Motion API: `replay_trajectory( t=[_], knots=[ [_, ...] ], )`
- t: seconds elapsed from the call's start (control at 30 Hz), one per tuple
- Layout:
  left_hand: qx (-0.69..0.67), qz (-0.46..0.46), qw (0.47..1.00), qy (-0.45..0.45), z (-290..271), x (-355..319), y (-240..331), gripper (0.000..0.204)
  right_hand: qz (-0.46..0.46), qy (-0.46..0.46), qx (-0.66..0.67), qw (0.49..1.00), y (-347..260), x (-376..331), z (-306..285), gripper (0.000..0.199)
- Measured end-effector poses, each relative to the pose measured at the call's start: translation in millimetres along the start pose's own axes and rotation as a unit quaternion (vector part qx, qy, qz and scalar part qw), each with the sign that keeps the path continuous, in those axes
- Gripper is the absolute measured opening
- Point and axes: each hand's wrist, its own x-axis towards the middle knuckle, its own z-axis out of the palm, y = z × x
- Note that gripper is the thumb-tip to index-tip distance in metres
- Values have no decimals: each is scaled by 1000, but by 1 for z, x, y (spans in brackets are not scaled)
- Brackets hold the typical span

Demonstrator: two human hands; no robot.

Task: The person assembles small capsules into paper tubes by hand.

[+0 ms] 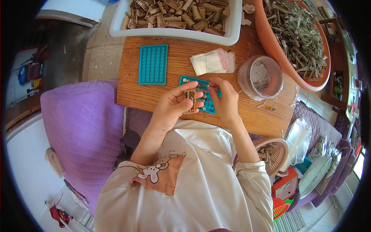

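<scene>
My left hand [172, 106] holds a small tan tube-shaped piece [190, 96] upright between thumb and fingers. My right hand [224, 101] is just beside it, fingertips pinched over a teal tray with round holes [187, 81] that lies on the wooden table [177, 52]; whether those fingers hold anything is hidden. A second teal holed tray [153, 64] lies flat to the left, apart from both hands.
A white tub [232, 36] of tan tube pieces stands at the table's far edge. An orange basin [270, 46] of dried stalks is at the right, beside a clear round container [261, 77]. Small plastic bags [212, 62] lie mid-table. A purple cushion [83, 123] sits left.
</scene>
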Motion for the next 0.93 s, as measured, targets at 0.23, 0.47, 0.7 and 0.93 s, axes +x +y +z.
replay_trajectory(
  t=[0.23,0.47,0.7,0.93],
  knots=[
    [60,18,998,-32,11,2,-9,37,-136,140,124,973,-45,-5,-13,24],
    [78,-29,997,-11,3,1,-11,28,-84,80,134,984,-32,-18,-18,20],
    [85,-55,994,36,-3,-3,-11,30,32,24,-66,997,-1,-39,0,21],
    [106,-70,992,3,-9,-3,-16,36,13,-40,-111,993,3,-40,10,26]
  ],
)
